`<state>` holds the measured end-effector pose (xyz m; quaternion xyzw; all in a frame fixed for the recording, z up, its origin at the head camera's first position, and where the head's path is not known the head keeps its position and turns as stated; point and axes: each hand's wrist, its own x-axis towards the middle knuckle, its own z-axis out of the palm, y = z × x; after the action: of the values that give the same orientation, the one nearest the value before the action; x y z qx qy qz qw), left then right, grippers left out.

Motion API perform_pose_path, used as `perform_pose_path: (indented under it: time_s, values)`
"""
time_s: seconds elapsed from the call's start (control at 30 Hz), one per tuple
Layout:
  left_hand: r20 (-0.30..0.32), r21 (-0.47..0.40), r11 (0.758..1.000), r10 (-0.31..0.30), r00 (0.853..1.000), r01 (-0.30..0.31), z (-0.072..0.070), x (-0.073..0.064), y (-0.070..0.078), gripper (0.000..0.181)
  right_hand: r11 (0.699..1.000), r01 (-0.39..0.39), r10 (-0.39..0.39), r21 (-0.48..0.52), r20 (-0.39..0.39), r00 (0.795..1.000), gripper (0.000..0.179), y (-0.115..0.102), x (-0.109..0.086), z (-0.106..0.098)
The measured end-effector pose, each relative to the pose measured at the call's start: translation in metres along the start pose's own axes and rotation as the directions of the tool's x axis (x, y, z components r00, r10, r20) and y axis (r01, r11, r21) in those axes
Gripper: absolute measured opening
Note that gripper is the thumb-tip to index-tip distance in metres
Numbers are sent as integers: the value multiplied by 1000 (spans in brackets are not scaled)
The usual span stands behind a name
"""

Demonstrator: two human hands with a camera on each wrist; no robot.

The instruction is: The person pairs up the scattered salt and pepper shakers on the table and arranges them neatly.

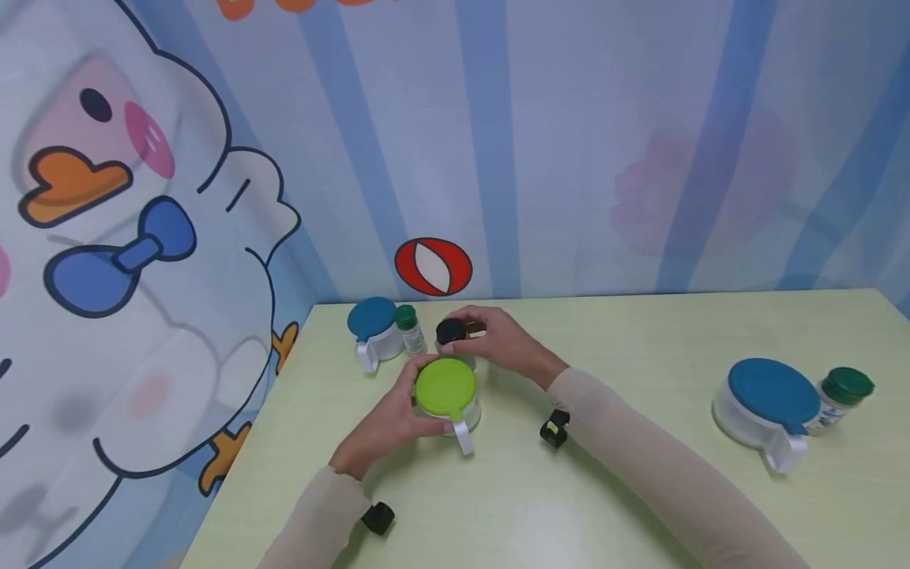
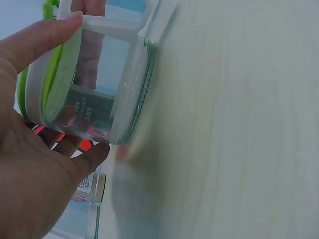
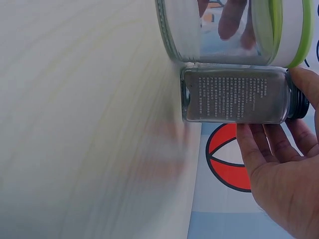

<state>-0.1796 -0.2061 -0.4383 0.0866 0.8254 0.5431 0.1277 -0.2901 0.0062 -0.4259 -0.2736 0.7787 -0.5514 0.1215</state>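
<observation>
My left hand (image 1: 387,419) grips a clear glass jar (image 1: 445,387) with a lime-green lid and a white handle, its thumb near the handle. The left wrist view shows the fingers curled round the glass jar (image 2: 107,59). Just behind the jar, my right hand (image 1: 508,344) holds a square glass bottle with a black cap (image 1: 451,330), thumb on one side and fingers on the other. In the right wrist view the bottle (image 3: 234,97) is upright on the table or close to it, right beside the jar, with small printed text on its side.
At the back left stand a blue-lidded jar (image 1: 372,320) and a green-capped shaker bottle (image 1: 411,332). A similar blue-lidded jar (image 1: 768,403) and green-capped bottle (image 1: 842,395) stand together on the right of the pale table (image 1: 640,340). A printed backdrop (image 1: 562,158) rises behind.
</observation>
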Motion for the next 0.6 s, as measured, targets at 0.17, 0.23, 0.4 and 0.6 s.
perform_pose_path:
  time_s: [0.17, 0.23, 0.4, 0.6]
  values:
    - [-19, 16, 1000, 13, 1000, -12, 0, 1, -3, 100, 1000, 10, -10, -15, -4, 1000, 43, 0, -1, 0]
    - [-24, 24, 1000, 16, 1000, -16, 0, 2, -4, 100, 1000, 12, -12, -12, -3, 1000, 44, 0, -1, 0]
    - [-20, 29, 999, 20, 1000, -20, -2, 3, -5, 101, 1000, 16, -16, -11, -4, 1000, 44, 1, 0, 1]
    - [19, 2, 1000, 12, 1000, -13, -2, 3, -4, 101, 1000, 8, -8, -22, -8, 1000, 43, 0, 0, 0]
